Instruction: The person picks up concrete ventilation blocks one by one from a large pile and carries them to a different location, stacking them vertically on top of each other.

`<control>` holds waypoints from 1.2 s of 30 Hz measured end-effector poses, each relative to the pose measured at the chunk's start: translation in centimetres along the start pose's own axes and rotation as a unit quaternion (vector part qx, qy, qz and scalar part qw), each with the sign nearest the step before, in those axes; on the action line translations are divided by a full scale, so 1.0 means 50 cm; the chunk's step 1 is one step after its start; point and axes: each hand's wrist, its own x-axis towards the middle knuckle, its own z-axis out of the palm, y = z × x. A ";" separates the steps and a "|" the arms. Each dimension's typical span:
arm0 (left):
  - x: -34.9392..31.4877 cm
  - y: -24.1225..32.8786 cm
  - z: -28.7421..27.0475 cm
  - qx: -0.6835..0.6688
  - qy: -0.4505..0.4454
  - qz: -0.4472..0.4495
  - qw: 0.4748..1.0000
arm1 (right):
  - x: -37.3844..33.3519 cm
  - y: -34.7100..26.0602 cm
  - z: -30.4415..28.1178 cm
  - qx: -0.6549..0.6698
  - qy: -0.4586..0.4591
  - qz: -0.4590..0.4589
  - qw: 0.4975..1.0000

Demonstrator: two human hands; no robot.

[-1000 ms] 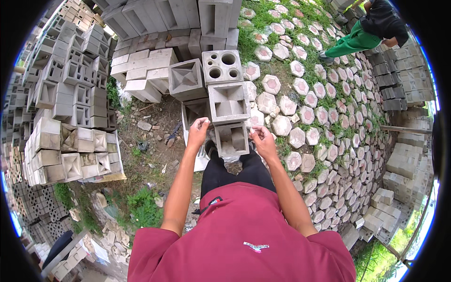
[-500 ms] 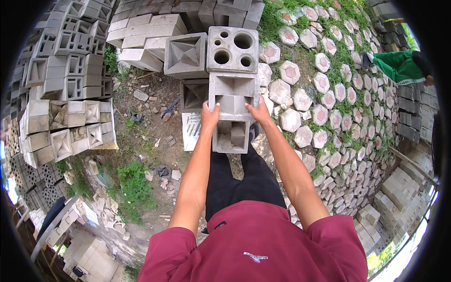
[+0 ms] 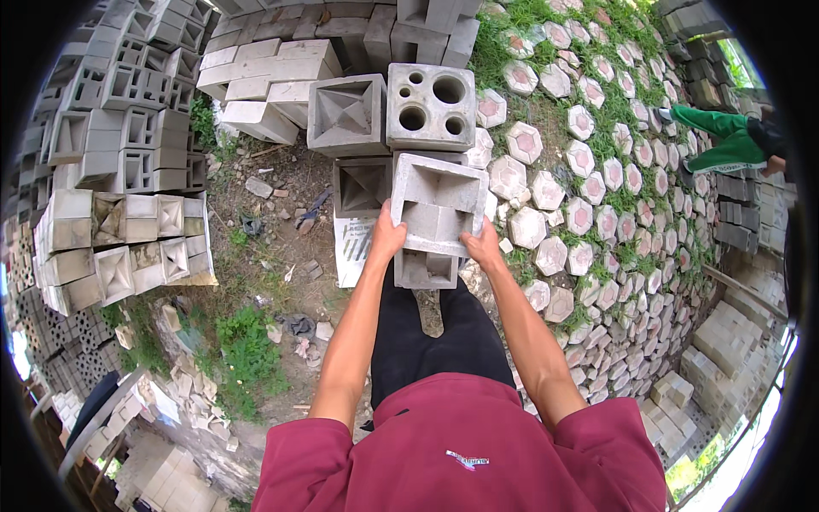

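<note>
One held block (image 3: 437, 217), seemingly one co-worker (image 3: 727, 154)

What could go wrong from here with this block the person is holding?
The held block could slip, since the bare left hand and right hand grip it only toward its near end. It might knock the lower block, which it partly hides. If dropped, it could hit the legs, close by.

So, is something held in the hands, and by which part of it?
Yes, a hollowed concrete block: the left hand grips its left side and the right hand its right side, both near the lower corners.
</note>
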 end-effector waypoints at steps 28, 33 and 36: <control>-0.544 0.325 0.089 -0.233 -0.440 0.014 0.867 | -0.833 -0.087 -0.180 0.509 0.361 0.068 0.778; -0.621 0.331 0.198 -0.107 -0.436 -0.002 0.894 | -0.884 -0.007 -0.177 0.601 0.393 -0.021 0.695; -0.649 0.288 0.254 -0.080 -0.490 -0.008 0.868 | -0.962 0.025 -0.147 0.635 0.445 -0.012 0.632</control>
